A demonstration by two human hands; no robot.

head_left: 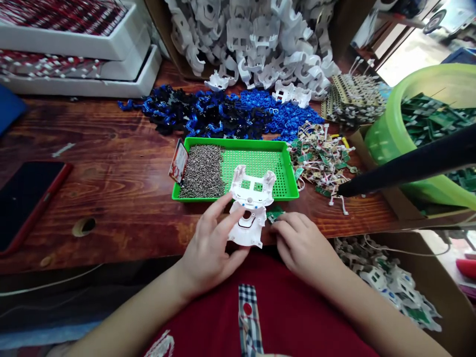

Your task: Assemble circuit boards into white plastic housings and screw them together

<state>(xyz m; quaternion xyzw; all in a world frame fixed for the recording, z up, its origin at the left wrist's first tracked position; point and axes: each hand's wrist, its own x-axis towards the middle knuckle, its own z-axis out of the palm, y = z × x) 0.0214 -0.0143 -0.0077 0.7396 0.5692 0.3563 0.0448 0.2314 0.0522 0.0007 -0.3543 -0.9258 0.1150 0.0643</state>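
Note:
My left hand (211, 243) grips a white plastic shell part (248, 233) by its left side, thumb beneath and fingers along the edge. The shell has two square windows, a round hole and small blue dots, and its upper end overlaps the green tray (238, 199). At the table's front edge, my right hand (299, 240) has its fingers closed at a small green circuit board (274, 214), just right of the shell. My fingertips partly hide that board. Small metal screws (203, 171) are heaped in the tray's left half.
Blue and black plastic pieces (215, 114) lie behind the tray, with white shells (256, 44) piled beyond. Wired boards (320, 153) sit to the right, by a green tub (394, 129). A dark rod (405, 166) crosses there. A phone (29, 198) lies left, near a table hole (85, 227).

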